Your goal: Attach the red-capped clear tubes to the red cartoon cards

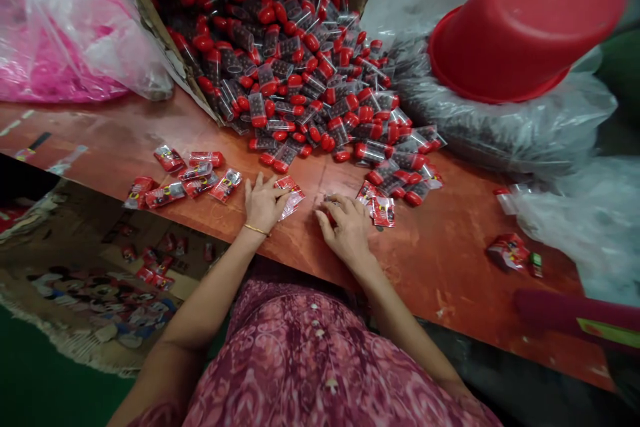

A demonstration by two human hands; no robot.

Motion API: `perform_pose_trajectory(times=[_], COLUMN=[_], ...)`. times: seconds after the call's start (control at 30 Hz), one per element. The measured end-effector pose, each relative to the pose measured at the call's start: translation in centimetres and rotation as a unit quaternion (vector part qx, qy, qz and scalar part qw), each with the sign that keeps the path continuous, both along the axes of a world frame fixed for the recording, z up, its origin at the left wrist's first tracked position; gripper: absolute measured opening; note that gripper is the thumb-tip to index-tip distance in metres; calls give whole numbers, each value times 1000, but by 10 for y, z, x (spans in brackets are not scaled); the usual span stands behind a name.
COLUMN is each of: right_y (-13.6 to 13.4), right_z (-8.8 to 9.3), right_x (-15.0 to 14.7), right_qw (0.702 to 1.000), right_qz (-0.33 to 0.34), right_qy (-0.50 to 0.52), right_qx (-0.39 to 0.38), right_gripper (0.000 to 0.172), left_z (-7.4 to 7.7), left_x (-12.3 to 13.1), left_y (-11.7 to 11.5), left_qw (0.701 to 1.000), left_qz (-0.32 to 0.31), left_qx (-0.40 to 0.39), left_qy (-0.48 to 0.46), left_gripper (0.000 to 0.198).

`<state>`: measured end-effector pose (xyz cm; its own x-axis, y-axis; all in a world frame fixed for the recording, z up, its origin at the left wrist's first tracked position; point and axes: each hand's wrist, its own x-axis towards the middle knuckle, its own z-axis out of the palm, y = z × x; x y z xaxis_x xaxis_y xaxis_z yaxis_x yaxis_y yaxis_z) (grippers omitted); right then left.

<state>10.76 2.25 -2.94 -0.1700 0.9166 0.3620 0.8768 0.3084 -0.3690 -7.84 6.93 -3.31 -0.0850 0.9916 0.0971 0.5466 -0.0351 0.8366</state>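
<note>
My left hand (264,203) rests near the table's front edge, its thumb and forefinger closed on the left side of a flat red printed wrapper (293,200). To the right, my right hand (347,223) curls over a small red-capped clear tube (329,215), mostly hidden under the fingers. Beyond both hands spreads a big heap of clear tubes with red caps (310,93), spilling from a tipped cardboard box (167,47). Just past my right hand lie red printed wrappers (384,211). Several wrapped tubes (165,194) form a loose group left of my left hand.
A red bucket (520,33) stands upside down on a clear bag of dark pieces (480,127). Pink goods fill a plastic bag (60,33) at left. Below the table edge, an open carton (100,260) contains more wrapped pieces. Red wrappers (509,252) lie at right.
</note>
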Motion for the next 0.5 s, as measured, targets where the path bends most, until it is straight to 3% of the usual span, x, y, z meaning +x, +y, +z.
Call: perform_pose_trajectory(times=[0.07,0.17,0.27,0.37,0.43,0.5], right_y=[5,16,27,31,28,22], right_z=[6,13,16,18,20,21], right_x=[-8,-25,-40,-47,-47,-46], right_qw=[997,974,914,868,863,867], right_qz=[14,7,8,13,2,-5], right_qy=[66,205,366,463,479,477], right_qx=[-26,-94,-172,-178,-159,-143], right_gripper=[27,31,33,30,30,30], left_z=[5,20,35,42,43,42], left_x=[2,7,12,16,17,18], left_y=[-3,-11,-21,-29,-35,-40], left_qw=[996,990,990,986,974,951], left_qz=[34,59,45,55,80,78], left_qx=[13,17,21,21,-24,-118], left_qy=[-81,-131,-130,-157,-209,-275], left_gripper=[8,11,13,19,18,22])
